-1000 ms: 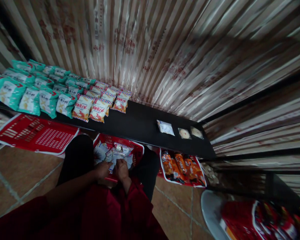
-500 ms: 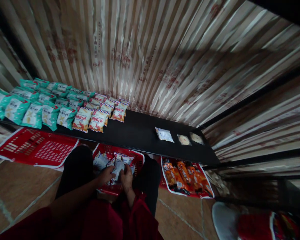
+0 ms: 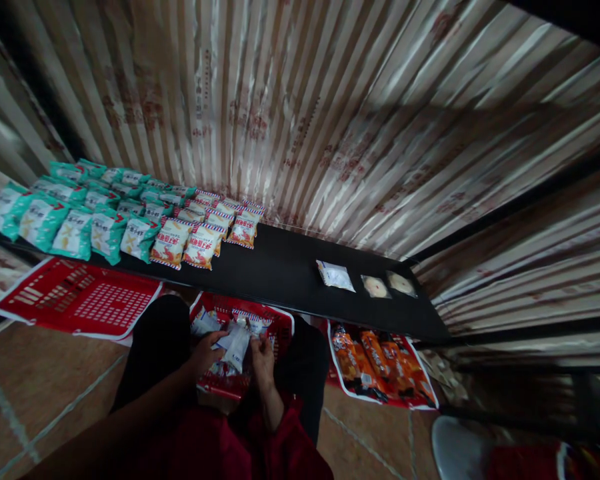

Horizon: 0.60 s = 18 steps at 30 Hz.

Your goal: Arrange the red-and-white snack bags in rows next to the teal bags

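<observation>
Between my knees a red basket (image 3: 280, 327) holds several small white snack bags with striped ends. My left hand (image 3: 206, 353) has its fingers closed at the left side of a white snack bag (image 3: 238, 347) above the basket. At that bag's right side, my right hand (image 3: 263, 363) is closed with the thumb along the edge. The bag's plain back faces up. Other bags (image 3: 206, 323) lie beneath and around it, partly hidden by my hands.
On the black shelf (image 3: 280, 267) ahead stand rows of teal snack bags (image 3: 75, 230) and orange-white snack bags (image 3: 203, 245). A white packet (image 3: 335, 275) and two round wrapped items (image 3: 376, 287) lie to the right. A basket of orange packs (image 3: 375, 360) and an upturned red basket (image 3: 80, 293) flank my legs.
The view has shifted slightly, so the scene sits a little lower and further right. My hands have moved a little apart, and more of the white bag between them shows.
</observation>
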Each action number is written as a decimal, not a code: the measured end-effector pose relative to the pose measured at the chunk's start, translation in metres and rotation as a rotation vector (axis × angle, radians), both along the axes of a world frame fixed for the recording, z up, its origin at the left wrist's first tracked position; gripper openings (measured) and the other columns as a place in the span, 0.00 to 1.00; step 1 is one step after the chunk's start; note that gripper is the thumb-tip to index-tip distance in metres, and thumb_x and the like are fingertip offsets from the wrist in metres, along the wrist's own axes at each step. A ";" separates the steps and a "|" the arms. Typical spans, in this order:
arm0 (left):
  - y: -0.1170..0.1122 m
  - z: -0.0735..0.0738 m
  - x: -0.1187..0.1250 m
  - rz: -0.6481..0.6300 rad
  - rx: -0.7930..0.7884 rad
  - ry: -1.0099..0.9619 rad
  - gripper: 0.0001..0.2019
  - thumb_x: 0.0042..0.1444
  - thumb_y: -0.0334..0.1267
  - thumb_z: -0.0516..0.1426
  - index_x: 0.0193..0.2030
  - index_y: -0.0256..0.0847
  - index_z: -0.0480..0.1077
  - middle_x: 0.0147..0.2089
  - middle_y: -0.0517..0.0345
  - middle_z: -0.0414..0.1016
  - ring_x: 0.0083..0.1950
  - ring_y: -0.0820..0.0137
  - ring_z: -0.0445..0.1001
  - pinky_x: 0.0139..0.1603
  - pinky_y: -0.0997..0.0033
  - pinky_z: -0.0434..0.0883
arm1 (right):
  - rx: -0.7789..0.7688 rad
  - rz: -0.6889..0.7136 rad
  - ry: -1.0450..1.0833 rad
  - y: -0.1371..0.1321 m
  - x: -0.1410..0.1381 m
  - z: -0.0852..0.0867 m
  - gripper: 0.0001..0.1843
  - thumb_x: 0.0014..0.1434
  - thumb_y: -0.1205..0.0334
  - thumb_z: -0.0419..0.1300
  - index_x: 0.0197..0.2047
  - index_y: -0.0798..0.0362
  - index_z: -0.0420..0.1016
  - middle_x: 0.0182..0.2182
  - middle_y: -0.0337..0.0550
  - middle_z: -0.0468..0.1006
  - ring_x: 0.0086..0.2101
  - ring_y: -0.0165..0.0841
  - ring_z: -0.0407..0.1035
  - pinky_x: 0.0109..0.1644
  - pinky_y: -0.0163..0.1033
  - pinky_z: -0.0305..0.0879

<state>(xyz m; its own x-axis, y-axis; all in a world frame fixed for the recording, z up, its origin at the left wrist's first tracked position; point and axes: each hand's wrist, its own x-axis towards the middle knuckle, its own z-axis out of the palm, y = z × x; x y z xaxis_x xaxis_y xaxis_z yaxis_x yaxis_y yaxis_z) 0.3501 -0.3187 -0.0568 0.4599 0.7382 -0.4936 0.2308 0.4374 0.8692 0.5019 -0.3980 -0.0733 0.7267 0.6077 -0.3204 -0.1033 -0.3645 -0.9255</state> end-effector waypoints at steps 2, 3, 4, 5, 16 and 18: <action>0.003 0.014 -0.010 -0.023 0.048 0.014 0.25 0.39 0.32 0.56 0.48 0.37 0.70 0.50 0.51 0.75 0.51 0.58 0.72 0.51 0.63 0.68 | 0.003 -0.047 0.319 0.003 -0.008 0.012 0.25 0.42 0.43 0.64 0.39 0.51 0.70 0.22 0.36 0.74 0.22 0.32 0.68 0.25 0.35 0.64; 0.004 0.020 -0.014 -0.042 0.065 0.029 0.25 0.39 0.32 0.56 0.49 0.37 0.70 0.50 0.51 0.75 0.51 0.58 0.72 0.51 0.63 0.68 | 0.035 -0.036 0.436 0.004 -0.013 0.020 0.25 0.43 0.41 0.64 0.39 0.50 0.70 0.21 0.35 0.74 0.20 0.30 0.66 0.23 0.33 0.62; 0.005 0.026 -0.017 -0.048 0.069 0.040 0.26 0.40 0.33 0.55 0.50 0.38 0.69 0.49 0.52 0.76 0.51 0.58 0.72 0.49 0.63 0.69 | 0.071 -0.003 0.535 0.006 -0.016 0.027 0.25 0.44 0.41 0.64 0.39 0.50 0.70 0.23 0.36 0.74 0.20 0.28 0.66 0.22 0.32 0.60; 0.005 0.031 -0.019 -0.074 0.058 0.044 0.26 0.41 0.33 0.55 0.51 0.38 0.69 0.49 0.52 0.76 0.50 0.58 0.72 0.48 0.63 0.70 | 0.072 0.021 0.616 0.008 -0.020 0.033 0.25 0.43 0.41 0.65 0.37 0.51 0.71 0.24 0.37 0.75 0.20 0.28 0.66 0.21 0.31 0.59; -0.001 0.048 -0.025 0.114 -0.147 -0.067 0.27 0.38 0.41 0.62 0.49 0.36 0.70 0.52 0.47 0.73 0.48 0.56 0.74 0.44 0.62 0.72 | 0.085 -0.041 0.691 0.020 -0.029 0.045 0.22 0.39 0.51 0.70 0.35 0.53 0.72 0.25 0.37 0.77 0.22 0.28 0.68 0.20 0.30 0.58; -0.005 0.052 -0.025 0.201 -0.213 -0.093 0.29 0.38 0.47 0.64 0.48 0.36 0.69 0.52 0.46 0.73 0.49 0.56 0.74 0.43 0.62 0.73 | 0.087 -0.068 0.677 0.022 -0.032 0.047 0.22 0.38 0.53 0.70 0.35 0.53 0.72 0.26 0.37 0.77 0.23 0.29 0.69 0.21 0.31 0.60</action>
<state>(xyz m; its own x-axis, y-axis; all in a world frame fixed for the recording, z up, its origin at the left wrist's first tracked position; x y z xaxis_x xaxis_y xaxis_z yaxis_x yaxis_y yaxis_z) 0.3251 -0.3238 -0.0051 0.3655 0.7034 -0.6096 0.0448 0.6408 0.7664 0.4696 -0.3764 -0.0260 0.4210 0.6117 -0.6698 -0.6897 -0.2637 -0.6744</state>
